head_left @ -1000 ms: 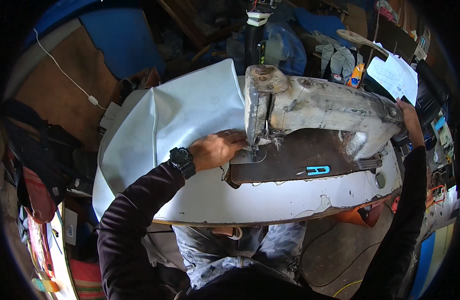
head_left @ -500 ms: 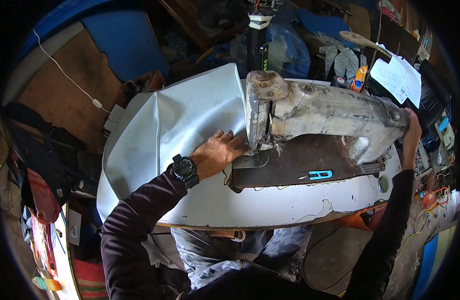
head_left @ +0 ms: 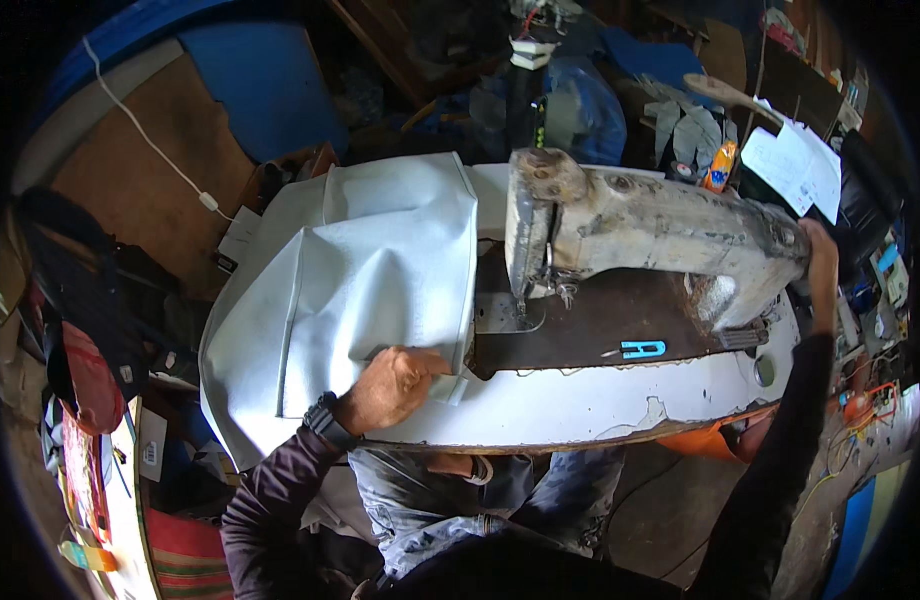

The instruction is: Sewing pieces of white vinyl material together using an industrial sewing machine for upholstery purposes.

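my left hand (head_left: pixel 392 385) lies knuckles up on the near edge of the pale sheet (head_left: pixel 380 270), fingers curled over a fold of it, so it looks like it is gripping the sheet, though the fingertips are tucked under and i can't see them. a dark watch (head_left: pixel 325 422) sits on that wrist. the sheet is spread over the left part of the white table (head_left: pixel 580 405) and hangs off its left side; its right edge stops just beside the needle end of the sewing machine (head_left: pixel 660 225). my right hand (head_left: pixel 818 262) is far out at the machine's right end, pressed against it; only the back of it shows, and i cannot tell whether it is gripping anything there. the needle itself is too small and dark to make out. a small blue clip (head_left: pixel 644 349) lies on the dark plate under the machine arm. the clutter behind the machine is too murky to sort
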`<state>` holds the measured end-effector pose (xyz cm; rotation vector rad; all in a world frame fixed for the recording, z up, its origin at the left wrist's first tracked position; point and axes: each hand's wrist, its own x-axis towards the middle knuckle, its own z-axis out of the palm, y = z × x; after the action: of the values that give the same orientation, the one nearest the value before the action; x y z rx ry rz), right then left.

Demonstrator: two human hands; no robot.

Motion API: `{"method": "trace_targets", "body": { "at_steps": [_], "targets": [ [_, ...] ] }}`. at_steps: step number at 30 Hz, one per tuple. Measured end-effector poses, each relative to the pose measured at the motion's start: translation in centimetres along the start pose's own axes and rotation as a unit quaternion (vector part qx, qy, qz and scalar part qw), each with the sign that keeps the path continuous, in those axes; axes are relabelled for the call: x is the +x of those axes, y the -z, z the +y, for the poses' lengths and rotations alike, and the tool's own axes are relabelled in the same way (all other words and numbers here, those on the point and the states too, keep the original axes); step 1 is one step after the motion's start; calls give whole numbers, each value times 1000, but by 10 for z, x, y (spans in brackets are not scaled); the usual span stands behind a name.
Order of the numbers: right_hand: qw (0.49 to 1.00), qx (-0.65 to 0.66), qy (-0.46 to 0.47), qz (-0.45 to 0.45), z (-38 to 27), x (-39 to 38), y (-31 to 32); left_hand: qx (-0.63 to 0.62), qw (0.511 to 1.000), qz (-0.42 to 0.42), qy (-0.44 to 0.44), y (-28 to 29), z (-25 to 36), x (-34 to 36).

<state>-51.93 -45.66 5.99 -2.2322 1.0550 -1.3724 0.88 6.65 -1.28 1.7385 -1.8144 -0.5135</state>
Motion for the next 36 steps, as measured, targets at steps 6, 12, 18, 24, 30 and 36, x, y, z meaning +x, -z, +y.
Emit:
{"method": "trace_targets", "body": {
  "at_steps": [6,12,18,24,30,36],
  "targets": [
    [955,-277,14,-105,-40,24,46,-10,996,-20,-81,-3,21,-20],
    [901,-309,297,-62,-223,-131,-37,-83,993,83,-22,-28,27,-43],
    [867,-254,270,-332,-236,-198,-153,-101,993,50,22,-26,27,-47],
    [866,-304,288,-274,-233,-196,-185,-84,993,85,-7,-31,29,-48],
    [949,81,22,-304,-314,-229,-208,-98,991,86,-16,-26,25,-51],
    [913,-94,265,-297,-359,-260,-220,-99,991,86,-17,-28,28,-47]
  ]
}}
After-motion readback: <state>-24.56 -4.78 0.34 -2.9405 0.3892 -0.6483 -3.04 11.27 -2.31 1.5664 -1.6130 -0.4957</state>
